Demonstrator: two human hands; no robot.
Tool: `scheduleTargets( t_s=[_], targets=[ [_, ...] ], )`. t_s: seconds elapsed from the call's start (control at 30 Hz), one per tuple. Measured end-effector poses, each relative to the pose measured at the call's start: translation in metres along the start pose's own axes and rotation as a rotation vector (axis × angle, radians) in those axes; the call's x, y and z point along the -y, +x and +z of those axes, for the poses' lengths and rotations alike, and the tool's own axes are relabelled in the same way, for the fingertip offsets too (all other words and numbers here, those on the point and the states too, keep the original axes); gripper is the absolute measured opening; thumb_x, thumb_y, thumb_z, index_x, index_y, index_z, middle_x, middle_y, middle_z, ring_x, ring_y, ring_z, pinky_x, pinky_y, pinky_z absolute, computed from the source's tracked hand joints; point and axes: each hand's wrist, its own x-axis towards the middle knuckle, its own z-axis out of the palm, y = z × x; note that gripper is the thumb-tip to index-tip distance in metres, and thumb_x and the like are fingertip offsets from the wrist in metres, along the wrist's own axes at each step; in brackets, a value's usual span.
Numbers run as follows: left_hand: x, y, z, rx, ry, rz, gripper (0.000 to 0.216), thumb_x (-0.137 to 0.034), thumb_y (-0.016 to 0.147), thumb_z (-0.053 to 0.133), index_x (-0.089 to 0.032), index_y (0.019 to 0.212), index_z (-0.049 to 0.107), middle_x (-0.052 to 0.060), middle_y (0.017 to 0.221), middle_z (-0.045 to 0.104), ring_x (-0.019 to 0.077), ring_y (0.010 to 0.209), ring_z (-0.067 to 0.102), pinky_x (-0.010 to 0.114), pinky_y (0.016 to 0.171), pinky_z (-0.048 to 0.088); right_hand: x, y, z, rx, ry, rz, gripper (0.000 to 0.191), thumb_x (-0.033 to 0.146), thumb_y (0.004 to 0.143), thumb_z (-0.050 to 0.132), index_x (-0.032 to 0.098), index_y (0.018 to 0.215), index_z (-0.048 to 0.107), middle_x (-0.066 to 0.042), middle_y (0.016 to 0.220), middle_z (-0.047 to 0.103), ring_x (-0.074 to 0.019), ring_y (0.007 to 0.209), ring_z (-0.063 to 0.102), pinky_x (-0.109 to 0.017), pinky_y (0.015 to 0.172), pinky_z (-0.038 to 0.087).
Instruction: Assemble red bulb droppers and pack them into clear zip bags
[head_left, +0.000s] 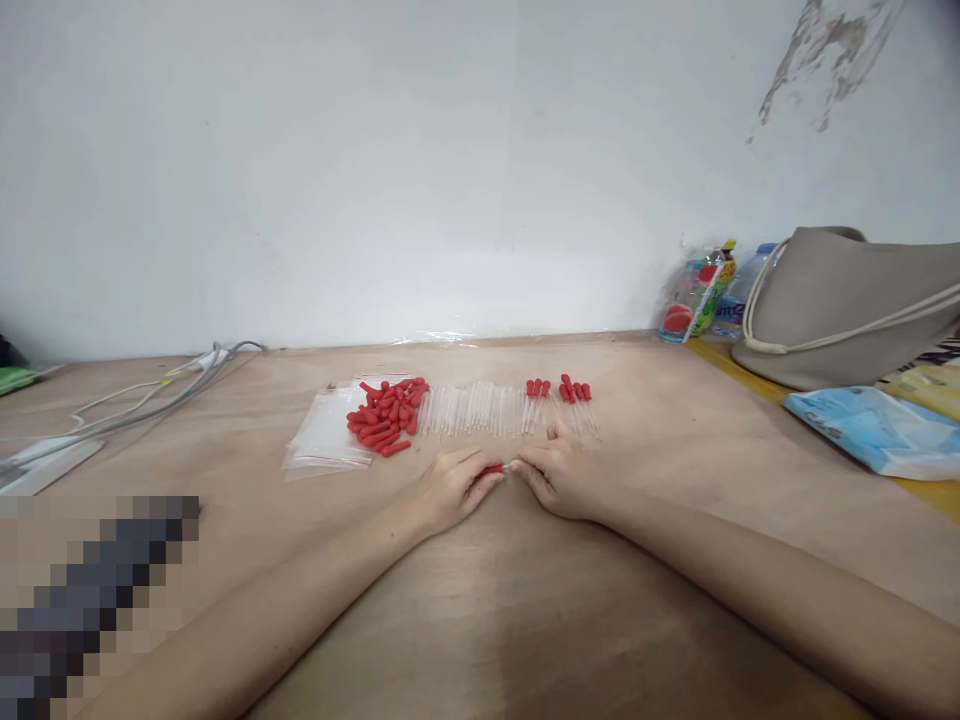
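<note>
My left hand (459,488) pinches a red rubber bulb (493,469), mostly covered by the fingers. Against its open end, my right hand (561,474) grips a thin clear dropper tube (507,468), of which only a short piece shows. Whether the tube sits inside the bulb I cannot tell. Beyond my left hand lies a pile of red rubber bulbs (386,412). A row of clear dropper tubes (472,408) lies to the right of the pile. Past my right hand are several droppers with red bulbs on their far ends (575,390), in two groups.
Clear plastic zip bags (322,430) lie under and left of the pile. Cables (180,395) and a power strip (52,460) are at the left. Bottles (686,300), a grey bag (855,300) and a blue tissue pack (877,430) stand or lie at the right. A wall (450,180) closes the back.
</note>
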Motion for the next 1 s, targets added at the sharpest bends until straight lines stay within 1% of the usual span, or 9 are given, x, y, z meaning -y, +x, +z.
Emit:
scheduleTargets(
  t_s=[0.17,0.3,0.37,0.43,0.53,0.63,0.73,0.87,1.0],
  targets=[
    [0.002,-0.001,0.002,0.012,-0.012,-0.017,0.019,-0.026,0.088,0.042,-0.016,0.096,0.056,0.004,0.079,0.061,0.0136,0.07,0.056,0.025,0.065,0.045,0.002,0.004,-0.004,0.056,0.058,0.036,0.032,0.025,0.089,0.035,0.017,0.068,0.058,-0.002,0.064,0.06,-0.0123,0.059,0.048,-0.031,0.07,0.027],
    [0.003,0.0,0.001,-0.024,-0.041,-0.043,0.017,-0.025,0.087,0.045,-0.017,0.094,0.058,0.004,0.079,0.062,0.0135,0.07,0.057,0.025,0.064,0.045,0.004,0.007,-0.009,0.108,0.135,0.041,0.03,0.025,0.09,0.034,0.017,0.073,0.058,-0.003,0.07,0.062,-0.013,0.065,0.051,-0.03,0.072,0.032],
    [0.004,0.0,-0.002,-0.05,-0.041,-0.056,0.017,-0.026,0.086,0.048,-0.018,0.096,0.057,0.004,0.084,0.063,0.0143,0.075,0.058,0.026,0.068,0.046,0.003,0.008,-0.012,0.129,0.163,0.022,0.029,0.025,0.09,0.034,0.017,0.076,0.058,-0.005,0.074,0.062,-0.0141,0.069,0.052,-0.028,0.071,0.034],
    [0.005,0.0,-0.005,-0.093,-0.012,-0.09,0.025,-0.029,0.082,0.053,-0.018,0.105,0.053,0.006,0.095,0.061,0.0174,0.087,0.057,0.031,0.076,0.046,-0.001,0.009,-0.016,0.123,0.19,0.041,0.025,0.024,0.088,0.036,0.017,0.08,0.058,-0.006,0.078,0.062,-0.015,0.071,0.053,-0.027,0.067,0.037],
    [0.006,-0.002,-0.01,-0.148,0.028,-0.16,0.039,-0.032,0.079,0.056,-0.02,0.115,0.046,0.008,0.106,0.056,0.0209,0.098,0.053,0.036,0.083,0.044,-0.019,0.01,-0.026,0.022,0.222,0.201,0.019,0.02,0.084,0.04,0.016,0.086,0.058,-0.006,0.083,0.063,-0.0149,0.072,0.055,-0.025,0.065,0.039],
    [0.006,-0.003,-0.011,-0.111,0.013,-0.175,0.032,-0.026,0.081,0.052,-0.02,0.112,0.048,0.007,0.104,0.055,0.0197,0.095,0.053,0.035,0.081,0.045,-0.045,0.014,-0.04,-0.116,0.149,0.529,0.02,0.022,0.081,0.043,0.016,0.088,0.06,-0.007,0.084,0.065,-0.0154,0.073,0.057,-0.024,0.064,0.039],
    [0.006,-0.002,-0.009,-0.057,-0.014,-0.161,0.024,-0.022,0.081,0.05,-0.021,0.106,0.051,0.006,0.103,0.055,0.0187,0.092,0.054,0.033,0.079,0.045,-0.066,0.021,-0.05,-0.066,-0.053,0.807,0.022,0.029,0.078,0.046,0.018,0.083,0.064,-0.008,0.082,0.066,-0.019,0.074,0.059,-0.025,0.059,0.038],
    [0.007,-0.002,-0.008,-0.035,-0.017,-0.158,0.019,-0.021,0.082,0.049,-0.021,0.1,0.054,0.005,0.099,0.056,0.0177,0.087,0.054,0.032,0.075,0.045,-0.069,0.032,-0.046,0.043,-0.256,0.906,0.028,0.035,0.078,0.046,0.016,0.08,0.066,-0.013,0.083,0.066,-0.0251,0.081,0.061,-0.029,0.06,0.039],
    [0.008,-0.002,-0.009,-0.027,-0.011,-0.153,0.016,-0.021,0.081,0.05,-0.02,0.096,0.055,0.005,0.096,0.056,0.0169,0.085,0.054,0.031,0.074,0.045,-0.061,0.041,-0.03,0.093,-0.283,0.948,0.03,0.036,0.08,0.043,0.015,0.087,0.063,-0.017,0.086,0.065,-0.0277,0.081,0.061,-0.032,0.062,0.041]
  ],
)
